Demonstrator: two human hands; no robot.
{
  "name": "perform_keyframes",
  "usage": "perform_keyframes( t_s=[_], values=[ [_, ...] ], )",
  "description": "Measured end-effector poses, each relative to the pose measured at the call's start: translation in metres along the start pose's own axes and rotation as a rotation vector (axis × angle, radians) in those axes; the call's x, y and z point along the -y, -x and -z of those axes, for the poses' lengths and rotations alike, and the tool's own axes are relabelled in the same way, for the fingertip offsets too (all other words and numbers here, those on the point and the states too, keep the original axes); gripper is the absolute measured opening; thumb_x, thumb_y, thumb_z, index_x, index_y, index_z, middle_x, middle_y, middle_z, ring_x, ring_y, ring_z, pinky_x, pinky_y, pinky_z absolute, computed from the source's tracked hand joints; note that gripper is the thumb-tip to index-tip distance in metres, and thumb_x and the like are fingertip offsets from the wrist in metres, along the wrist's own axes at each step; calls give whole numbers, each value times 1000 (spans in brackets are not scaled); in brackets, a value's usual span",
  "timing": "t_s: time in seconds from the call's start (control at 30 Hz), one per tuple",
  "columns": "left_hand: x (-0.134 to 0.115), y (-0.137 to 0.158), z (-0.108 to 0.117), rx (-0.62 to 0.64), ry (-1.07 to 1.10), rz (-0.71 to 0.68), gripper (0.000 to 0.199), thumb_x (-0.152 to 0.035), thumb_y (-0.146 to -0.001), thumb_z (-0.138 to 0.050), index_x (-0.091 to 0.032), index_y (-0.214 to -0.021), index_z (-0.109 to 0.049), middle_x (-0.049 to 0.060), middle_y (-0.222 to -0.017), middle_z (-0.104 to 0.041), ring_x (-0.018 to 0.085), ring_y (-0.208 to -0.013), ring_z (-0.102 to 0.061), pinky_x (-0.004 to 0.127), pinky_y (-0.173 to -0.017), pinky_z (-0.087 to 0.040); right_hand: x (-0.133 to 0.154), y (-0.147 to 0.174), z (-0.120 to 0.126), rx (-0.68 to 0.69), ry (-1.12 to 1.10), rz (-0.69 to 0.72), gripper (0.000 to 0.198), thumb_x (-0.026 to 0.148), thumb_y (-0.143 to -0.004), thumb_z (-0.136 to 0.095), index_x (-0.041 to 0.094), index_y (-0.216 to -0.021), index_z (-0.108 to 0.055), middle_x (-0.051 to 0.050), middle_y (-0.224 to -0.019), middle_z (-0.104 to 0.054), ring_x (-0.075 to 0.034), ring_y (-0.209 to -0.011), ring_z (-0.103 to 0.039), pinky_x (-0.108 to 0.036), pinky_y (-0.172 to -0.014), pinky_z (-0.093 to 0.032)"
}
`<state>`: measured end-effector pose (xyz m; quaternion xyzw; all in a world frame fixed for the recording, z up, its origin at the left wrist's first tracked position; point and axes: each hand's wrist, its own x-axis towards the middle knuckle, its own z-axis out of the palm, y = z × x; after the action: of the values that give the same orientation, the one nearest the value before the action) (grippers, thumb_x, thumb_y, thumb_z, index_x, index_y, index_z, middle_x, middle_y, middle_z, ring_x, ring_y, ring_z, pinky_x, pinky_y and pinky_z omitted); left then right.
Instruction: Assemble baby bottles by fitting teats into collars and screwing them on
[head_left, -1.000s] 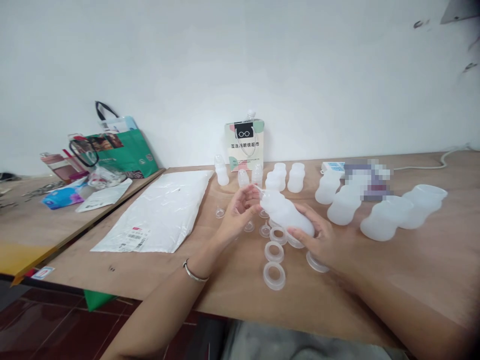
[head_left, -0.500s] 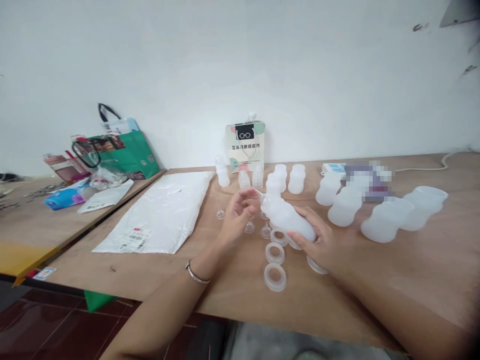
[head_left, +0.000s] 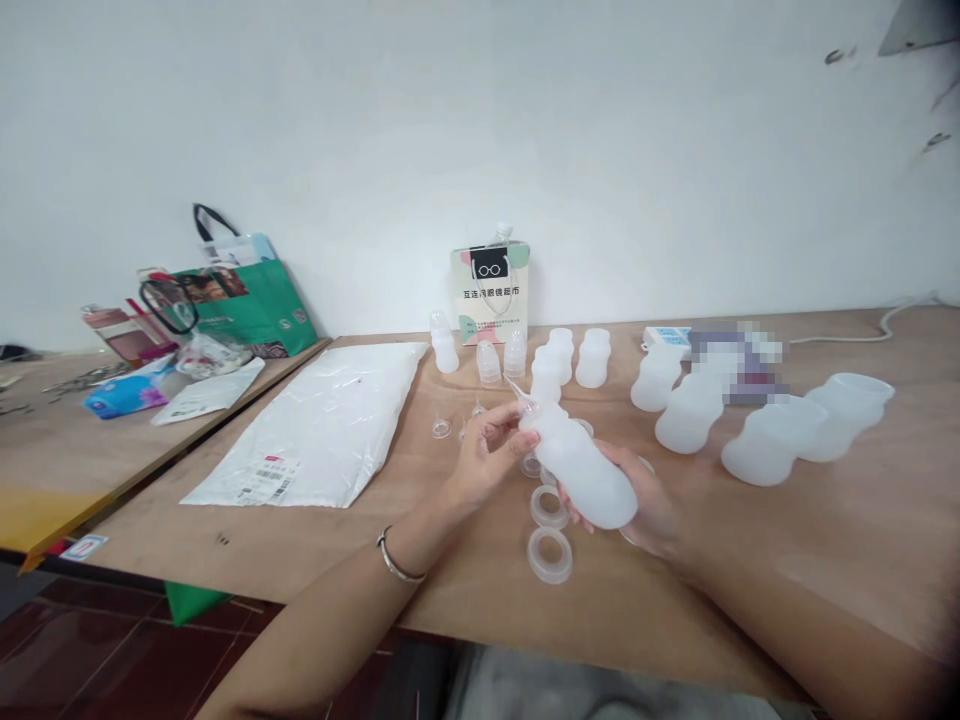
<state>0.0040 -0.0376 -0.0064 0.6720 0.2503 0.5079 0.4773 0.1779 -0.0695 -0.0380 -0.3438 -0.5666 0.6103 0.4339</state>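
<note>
A frosted white baby bottle [head_left: 589, 470] is tilted in the air above the table, its base toward me and its top pointing away to the left. My right hand [head_left: 646, 500] is closed around the lower body. At the top end, a clear nipple [head_left: 527, 403] sits at the bottle's mouth, and my left hand [head_left: 491, 445] pinches there with thumb and fingers. Below lie translucent collar rings [head_left: 550, 556], partly hidden by the bottle. Another clear nipple [head_left: 441, 428] rests left of my left hand, with more half covered behind the fingers.
Several frosted bottles [head_left: 765, 445] stand at the right; others [head_left: 594, 357] stand at the back, beside clear caps [head_left: 488, 362]. A capped bottle [head_left: 444, 345] is near the paper bag [head_left: 491, 315]. A white mailing bag [head_left: 322, 420] lies left; a green bag [head_left: 262, 310] stands beyond.
The bottle has tilted further, its base lowering toward me. My left hand has moved right and down from the nipple's tip to a pinch at the bottle's neck.
</note>
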Motion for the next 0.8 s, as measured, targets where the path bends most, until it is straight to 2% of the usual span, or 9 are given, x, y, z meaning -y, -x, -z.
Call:
perform_keyframes(
  t_s=[0.07,0.17,0.23,0.33,0.43,0.6,0.8],
  values=[
    [0,0,-2,-18,6,-4,45,-49,-72,-61,-14,-100,-62,9,-96,-67,21,-88,-60,31,-78,-47,-1,-1,1,-75,69,37,57,59,-85,-26,15,-100,-59,-10,-79,-66,-21,-64,-63,-32,-52,-50],
    [3,-1,-5,-81,-22,0,42,-45,-71,-64,-13,-98,-62,10,-98,-66,20,-89,-59,32,-81,-45,2,0,0,-190,326,235,51,56,-76,-51,20,-112,-51,-10,-106,-62,-24,-94,-59,-35,-76,-50],
    [5,-1,-7,-87,-59,11,40,-43,-69,-66,-13,-95,-63,11,-99,-65,19,-89,-59,32,-82,-45,5,0,-2,-231,467,269,55,49,-69,-64,23,-114,-48,-8,-111,-59,-24,-99,-56,-36,-82,-48],
    [6,-1,-8,-41,-76,25,39,-43,-70,-66,-13,-94,-64,11,-97,-65,19,-88,-58,32,-82,-45,8,1,-4,-193,497,150,43,43,-69,-66,22,-104,-53,-4,-96,-62,-21,-87,-59,-33,-73,-50],
    [3,0,-8,21,-58,19,36,-42,-72,-64,-12,-93,-65,10,-92,-65,19,-87,-58,32,-81,-45,7,1,-4,-88,362,76,36,42,-72,-64,22,-100,-55,-3,-87,-62,-18,-76,-59,-29,-63,-50],
    [4,1,-5,36,-20,-15,39,-44,-71,-64,-11,-93,-66,10,-92,-65,20,-87,-58,32,-80,-45,5,1,-4,38,184,52,31,41,-72,-64,19,-92,-53,-2,-78,-62,-14,-66,-58,-25,-55,-47],
    [8,0,-3,67,17,-28,37,-42,-70,-66,-14,-94,-66,8,-95,-66,19,-89,-58,32,-82,-45,8,1,-6,53,203,71,30,41,-71,-65,18,-87,-53,-2,-77,-61,-14,-65,-56,-25,-54,-47]
  ],
)
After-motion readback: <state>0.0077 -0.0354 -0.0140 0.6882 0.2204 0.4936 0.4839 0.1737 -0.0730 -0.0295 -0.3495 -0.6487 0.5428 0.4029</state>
